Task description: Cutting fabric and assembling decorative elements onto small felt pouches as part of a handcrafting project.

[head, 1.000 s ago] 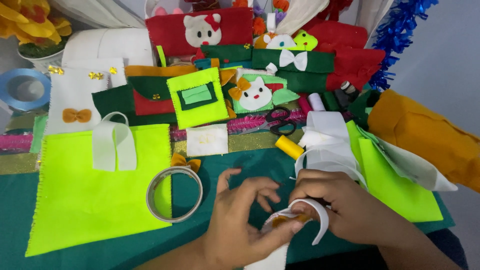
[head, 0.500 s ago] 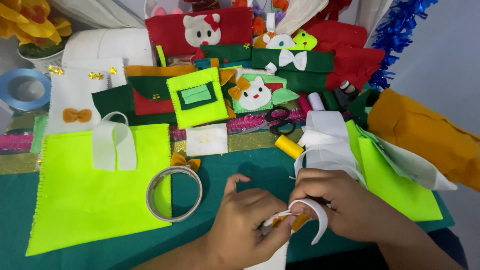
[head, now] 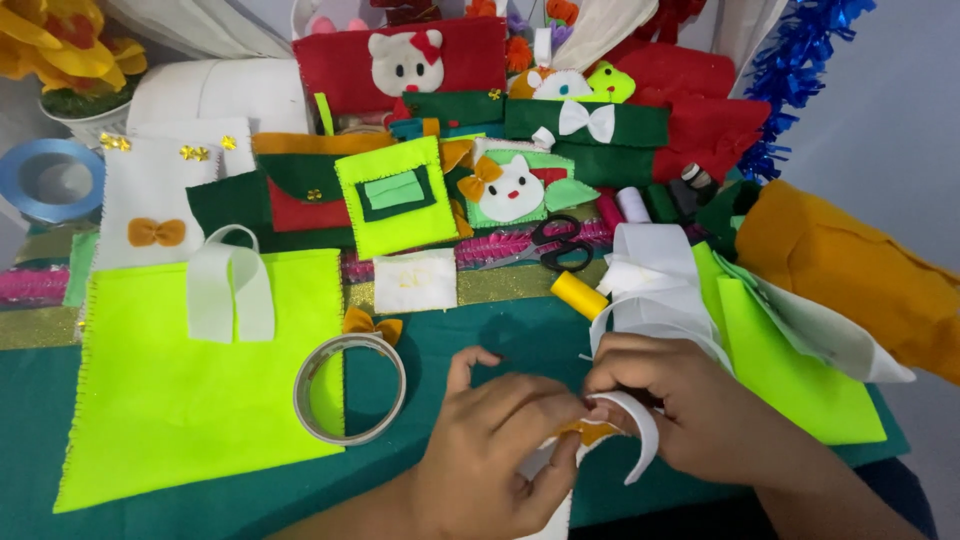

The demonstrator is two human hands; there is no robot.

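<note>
We see both hands low at the near edge of the counter (head: 480, 330), which is covered in dark green felt. The left hand (head: 505, 445) and the right hand (head: 690, 410) meet fingertip to fingertip, pinching a small orange felt piece (head: 583, 432) against a curved white felt strip (head: 640, 430) that loops out beneath the right fingers. The left index finger is lifted while thumb and other fingers press in.

Just left of the left hand lies a roll of tape (head: 350, 388), resting partly on a large neon yellow felt bag (head: 150, 400) with a white handle (head: 230, 290). A small orange bow (head: 372, 325) sits just beyond the roll. Beyond the right hand lie a yellow thread spool (head: 580, 295), a white fabric bundle (head: 655, 275) and black scissors (head: 562, 245). To its right spreads a neon green felt sheet (head: 790, 370) and, farther out, orange felt (head: 850, 270). Well beyond both hands stands a row of felt pouches, among them a red pouch with a white cat face (head: 400, 60).
</note>
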